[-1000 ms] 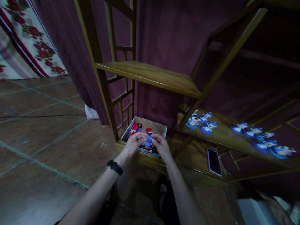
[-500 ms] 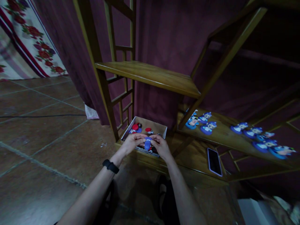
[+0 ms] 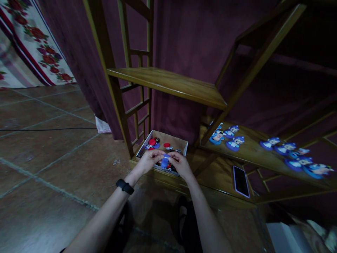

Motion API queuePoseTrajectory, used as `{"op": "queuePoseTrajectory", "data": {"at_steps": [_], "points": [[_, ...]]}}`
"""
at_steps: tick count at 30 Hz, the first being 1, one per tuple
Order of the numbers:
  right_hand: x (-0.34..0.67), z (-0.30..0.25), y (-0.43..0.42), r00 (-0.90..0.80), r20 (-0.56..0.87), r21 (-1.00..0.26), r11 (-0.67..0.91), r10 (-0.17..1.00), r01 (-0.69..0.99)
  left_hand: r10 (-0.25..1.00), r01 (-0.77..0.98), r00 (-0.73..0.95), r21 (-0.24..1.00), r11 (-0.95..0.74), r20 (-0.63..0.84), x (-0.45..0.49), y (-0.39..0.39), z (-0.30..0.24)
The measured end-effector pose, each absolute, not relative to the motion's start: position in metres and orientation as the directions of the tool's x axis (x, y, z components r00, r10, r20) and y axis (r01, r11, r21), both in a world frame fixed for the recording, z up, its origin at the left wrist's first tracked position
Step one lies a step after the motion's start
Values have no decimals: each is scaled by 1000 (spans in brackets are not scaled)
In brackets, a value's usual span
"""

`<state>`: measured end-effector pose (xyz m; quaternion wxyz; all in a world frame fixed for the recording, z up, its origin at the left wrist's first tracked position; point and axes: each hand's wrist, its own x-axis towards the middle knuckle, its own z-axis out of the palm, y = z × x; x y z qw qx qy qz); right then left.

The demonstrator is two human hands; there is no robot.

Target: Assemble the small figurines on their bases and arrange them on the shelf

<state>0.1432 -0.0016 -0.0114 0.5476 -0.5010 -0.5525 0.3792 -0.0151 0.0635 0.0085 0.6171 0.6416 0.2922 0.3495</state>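
Both hands [image 3: 150, 161] [image 3: 181, 163] are pinching the purple piece [image 3: 164, 162] by the box's [image 3: 177, 141] near edge. Little is shifting; handling is apparently continuing.

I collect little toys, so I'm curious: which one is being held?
The purple-blue toy between the left hand and right hand, by the open box. Both hands hold it, while neither touches the toys on the shelf.

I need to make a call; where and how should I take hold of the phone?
Probably by both long edges, from above on the near side: the phone lies flat, dark face up, near the front of the low shelf, with nothing covering those edges.
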Motion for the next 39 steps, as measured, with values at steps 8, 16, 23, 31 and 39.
{"op": "queuePoseTrajectory", "data": {"at_steps": [8,16,23,31,39], "points": [[145,-14,-4,70,237,-958,221,969,185,779,-46,616,993,-111,116,-16,62,9],[144,-10,-5,70,198,-972,187,978,141,780,-53,619,995,-80,95,-17,61,9],[139,-12,-1,167,22,-986,49,986,-158,823,-100,568,991,92,-19,-11,59,11],[133,-23,5,245,-278,-837,-109,929,-535,754,-192,620,890,414,-217,-11,59,3],[130,-20,3,136,-220,-835,-114,966,-539,788,-234,571,874,425,-231,-9,61,-3]]}}
